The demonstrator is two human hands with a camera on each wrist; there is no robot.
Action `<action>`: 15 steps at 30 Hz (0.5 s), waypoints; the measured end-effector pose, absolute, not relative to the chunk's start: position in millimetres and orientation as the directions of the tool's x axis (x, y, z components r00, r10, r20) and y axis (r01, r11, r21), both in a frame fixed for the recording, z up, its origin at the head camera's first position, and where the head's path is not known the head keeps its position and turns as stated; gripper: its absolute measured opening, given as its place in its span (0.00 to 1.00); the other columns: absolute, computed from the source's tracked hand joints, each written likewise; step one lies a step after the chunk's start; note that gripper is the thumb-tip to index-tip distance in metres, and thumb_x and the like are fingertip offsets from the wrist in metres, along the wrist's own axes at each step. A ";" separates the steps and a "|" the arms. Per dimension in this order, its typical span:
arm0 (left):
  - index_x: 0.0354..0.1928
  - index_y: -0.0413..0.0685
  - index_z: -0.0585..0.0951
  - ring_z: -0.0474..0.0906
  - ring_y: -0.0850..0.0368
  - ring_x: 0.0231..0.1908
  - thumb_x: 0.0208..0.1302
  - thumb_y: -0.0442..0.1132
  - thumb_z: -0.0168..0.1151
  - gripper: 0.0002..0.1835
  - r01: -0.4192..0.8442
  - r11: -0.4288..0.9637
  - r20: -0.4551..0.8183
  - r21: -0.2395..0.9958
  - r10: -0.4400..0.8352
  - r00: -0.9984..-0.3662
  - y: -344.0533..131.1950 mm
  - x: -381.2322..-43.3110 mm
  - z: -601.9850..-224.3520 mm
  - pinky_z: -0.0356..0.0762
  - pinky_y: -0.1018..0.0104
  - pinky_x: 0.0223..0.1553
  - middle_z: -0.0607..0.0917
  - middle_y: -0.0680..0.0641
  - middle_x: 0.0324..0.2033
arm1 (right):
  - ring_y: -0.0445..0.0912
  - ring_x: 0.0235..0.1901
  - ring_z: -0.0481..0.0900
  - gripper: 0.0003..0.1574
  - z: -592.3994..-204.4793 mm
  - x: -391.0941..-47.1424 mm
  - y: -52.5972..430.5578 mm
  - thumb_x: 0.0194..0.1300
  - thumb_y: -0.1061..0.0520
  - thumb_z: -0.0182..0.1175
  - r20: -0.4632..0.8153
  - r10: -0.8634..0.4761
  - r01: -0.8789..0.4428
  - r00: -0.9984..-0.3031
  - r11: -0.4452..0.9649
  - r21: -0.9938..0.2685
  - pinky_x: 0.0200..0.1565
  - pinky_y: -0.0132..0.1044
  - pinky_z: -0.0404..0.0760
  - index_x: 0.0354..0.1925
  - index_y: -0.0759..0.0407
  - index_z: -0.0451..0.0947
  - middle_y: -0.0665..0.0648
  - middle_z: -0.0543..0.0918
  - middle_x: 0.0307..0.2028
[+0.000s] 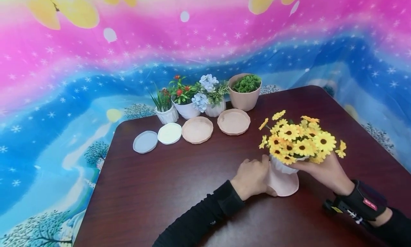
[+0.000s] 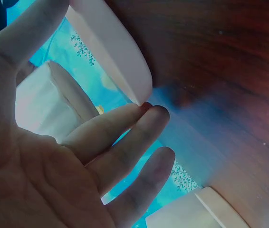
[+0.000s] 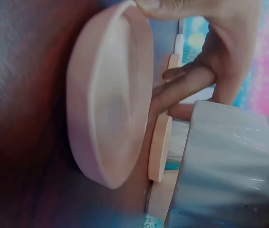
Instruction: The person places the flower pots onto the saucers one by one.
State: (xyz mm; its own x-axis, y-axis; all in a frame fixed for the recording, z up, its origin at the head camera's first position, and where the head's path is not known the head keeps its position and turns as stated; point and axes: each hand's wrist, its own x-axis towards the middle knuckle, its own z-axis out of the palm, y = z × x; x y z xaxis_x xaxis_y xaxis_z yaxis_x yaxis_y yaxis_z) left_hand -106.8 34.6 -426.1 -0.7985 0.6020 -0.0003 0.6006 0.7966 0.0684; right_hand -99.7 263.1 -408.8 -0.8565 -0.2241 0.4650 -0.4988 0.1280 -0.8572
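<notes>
My left hand (image 1: 252, 177) pinches a pale pink plant saucer (image 1: 284, 184) by its edge, thumb on the rim and fingertips on the far side. The right wrist view shows the saucer's shallow hollow (image 3: 115, 104), close over the table. Just above it is a ribbed white flowerpot (image 1: 284, 165) full of yellow daisy-like flowers (image 1: 295, 140), gripped by my right hand (image 1: 330, 172). The pot's bottom edge (image 3: 189, 142) stands apart from the saucer in the right wrist view. Blossoms and leaves cover part of the right fingers in the head view.
Toward the back stand a small grassy pot (image 1: 167, 115), a red-flowered pot (image 1: 187, 109), a blue-flowered pot (image 1: 216, 107) and a larger pink pot (image 1: 244, 99). Before them lie a grey saucer (image 1: 145, 142), a white one (image 1: 169, 134) and two pink ones, including one (image 1: 233, 122) at right.
</notes>
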 end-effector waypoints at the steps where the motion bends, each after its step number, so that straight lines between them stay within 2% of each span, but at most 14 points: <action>1: 0.71 0.43 0.73 0.86 0.64 0.42 0.39 0.76 0.82 0.63 0.594 0.802 -0.005 0.069 0.595 -0.803 35.1 -106.7 -426.2 0.77 0.68 0.45 0.90 0.55 0.41 | 0.38 0.63 0.78 0.61 -409.7 -97.1 263.1 0.46 0.89 0.71 0.461 -0.225 -0.494 -0.859 0.124 -0.860 0.59 0.26 0.77 0.77 0.68 0.65 0.51 0.80 0.64; 6: 0.76 0.42 0.71 0.86 0.66 0.42 0.39 0.77 0.82 0.67 0.563 0.823 -0.037 0.073 0.566 -0.823 36.6 -107.0 -425.1 0.76 0.68 0.46 0.91 0.55 0.42 | 0.38 0.60 0.81 0.59 -416.3 -86.0 261.5 0.45 0.90 0.69 0.446 -0.226 -0.468 -0.866 0.052 -0.882 0.57 0.26 0.80 0.75 0.69 0.67 0.51 0.82 0.62; 9: 0.76 0.44 0.72 0.85 0.67 0.43 0.39 0.78 0.81 0.66 0.567 0.820 -0.038 0.074 0.571 -0.820 35.8 -107.1 -424.9 0.75 0.67 0.45 0.91 0.57 0.46 | 0.37 0.59 0.82 0.58 -421.9 -80.0 260.8 0.46 0.90 0.68 0.423 -0.213 -0.440 -0.881 0.036 -0.897 0.55 0.26 0.80 0.73 0.65 0.70 0.49 0.84 0.61; 13: 0.62 0.53 0.83 0.83 0.68 0.37 0.39 0.77 0.82 0.51 0.595 0.800 0.002 0.083 0.597 -0.802 32.9 -107.2 -426.2 0.72 0.68 0.39 0.89 0.60 0.40 | 0.36 0.58 0.82 0.57 -428.2 -75.0 259.3 0.47 0.89 0.68 0.396 -0.206 -0.412 -0.895 0.040 -0.910 0.55 0.25 0.79 0.73 0.61 0.71 0.48 0.84 0.61; 15: 0.55 0.57 0.84 0.82 0.68 0.35 0.39 0.76 0.83 0.45 0.603 0.792 0.015 0.095 0.604 -0.797 31.5 -107.2 -427.2 0.71 0.69 0.38 0.88 0.60 0.37 | 0.36 0.59 0.82 0.57 -430.7 -73.1 258.1 0.48 0.90 0.67 0.397 -0.218 -0.411 -0.891 0.020 -0.911 0.56 0.25 0.79 0.74 0.61 0.71 0.48 0.84 0.61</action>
